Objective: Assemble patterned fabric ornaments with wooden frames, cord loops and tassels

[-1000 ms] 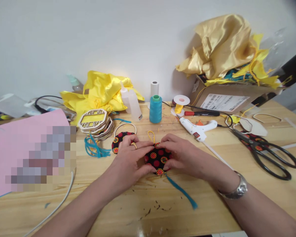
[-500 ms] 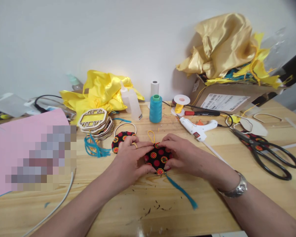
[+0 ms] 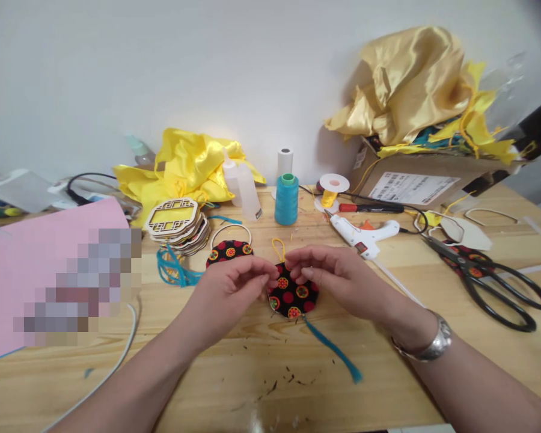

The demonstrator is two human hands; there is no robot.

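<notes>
A black fabric pendant (image 3: pixel 293 294) with red, yellow and orange round motifs lies on the table before me. It has a yellow cord loop (image 3: pixel 278 248) at its top and a blue tassel (image 3: pixel 336 353) at its lower edge. My left hand (image 3: pixel 237 294) is closed, thumb and fingertips pinching at the pendant's upper left edge. At the upper right edge my right hand (image 3: pixel 338 279) pinches likewise, its thumb against curled fingers. Behind my left hand, a second piece of the same fabric (image 3: pixel 229 249) with a pale ring handle (image 3: pixel 231 228) is partly hidden.
Stacked wooden lattice frames (image 3: pixel 174 216), blue tassels (image 3: pixel 175 270) and yellow satin (image 3: pixel 180 162) sit left. A blue thread cone (image 3: pixel 287 201) stands behind the pendant. To the right are a glue gun (image 3: pixel 365 234), black-handled scissors (image 3: pixel 491 288) and a cardboard box (image 3: pixel 415 180) heaped with cloth.
Both hands have lifted from around the pendant's sides and lower edge to its upper edge, uncovering more of its face. The left fingers have curled in; the pendant stays put.
</notes>
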